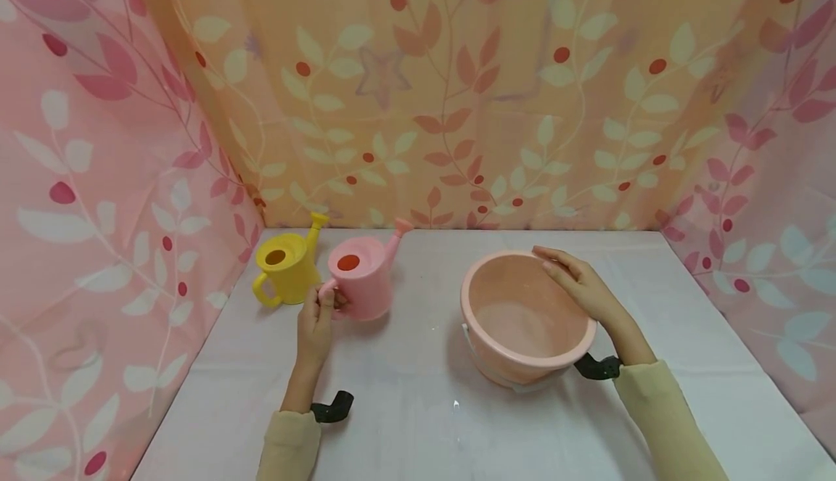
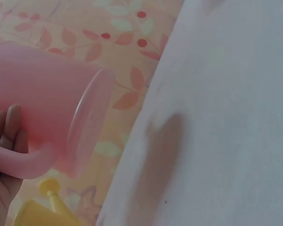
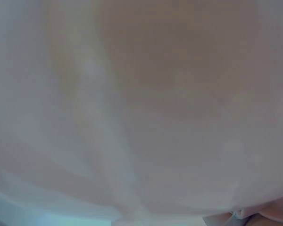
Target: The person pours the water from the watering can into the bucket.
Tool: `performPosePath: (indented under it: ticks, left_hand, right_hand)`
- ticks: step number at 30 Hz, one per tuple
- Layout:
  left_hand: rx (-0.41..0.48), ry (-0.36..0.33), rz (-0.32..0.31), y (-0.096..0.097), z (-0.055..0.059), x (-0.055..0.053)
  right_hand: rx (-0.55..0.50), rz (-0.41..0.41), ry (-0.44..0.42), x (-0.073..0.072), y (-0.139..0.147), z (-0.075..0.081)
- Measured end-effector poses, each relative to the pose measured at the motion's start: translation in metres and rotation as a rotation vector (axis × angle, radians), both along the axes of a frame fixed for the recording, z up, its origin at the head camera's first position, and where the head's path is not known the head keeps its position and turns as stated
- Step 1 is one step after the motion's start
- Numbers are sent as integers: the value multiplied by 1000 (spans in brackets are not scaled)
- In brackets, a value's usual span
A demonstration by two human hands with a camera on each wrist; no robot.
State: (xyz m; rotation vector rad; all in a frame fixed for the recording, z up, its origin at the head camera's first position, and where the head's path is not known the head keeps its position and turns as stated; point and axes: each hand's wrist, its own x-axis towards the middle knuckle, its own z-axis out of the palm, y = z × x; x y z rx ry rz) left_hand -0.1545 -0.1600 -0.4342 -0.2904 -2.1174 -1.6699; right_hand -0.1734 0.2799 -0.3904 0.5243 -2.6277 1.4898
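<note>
My left hand (image 1: 316, 323) grips the handle of a pink watering can (image 1: 369, 289), its fingers curled through the loop. The can's spout points to the far right. Seen from the left wrist, the can's base (image 2: 87, 122) stands apart from the white tabletop, where a shadow falls. On the right, my right hand (image 1: 584, 289) holds the rim of a pale pink bucket (image 1: 509, 354), thumb over the inner side and fingers along the outside. The bucket's mouth faces up and nothing shows inside. Its wall (image 3: 179, 141) fills the right wrist view.
A yellow watering can (image 1: 294, 274) stands just left of the pink one, at the back left of the white table (image 1: 398, 401). Patterned cloth (image 1: 444, 104) walls in the back and both sides.
</note>
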Motion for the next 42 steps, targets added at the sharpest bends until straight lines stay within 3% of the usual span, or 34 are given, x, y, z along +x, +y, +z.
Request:
performPosePath:
  ticks: [10,21,28,32,37,42]
  left_hand:
    - [12,-74,7,-12,-14,-7]
    - [12,-138,65,-22,-28,-15]
    - [57,-141,68,-28,-34,-17]
    - [84,-167,69,-32,-45,-23]
    - [119,-230,79,-36,-61,-31]
    - [144,-200,82,-30,-51,-25]
  right_hand:
    - [11,-10,-13,-1,0,0]
    - [0,-13,-3,0,-1,2]
    - [-3,-18,-9,11,-13,19]
    - [-2,-14,-5,11,-13,21]
    - [-14,-9,-9,3,-5,7]
    - [-8,-11,2,-1,1,-1]
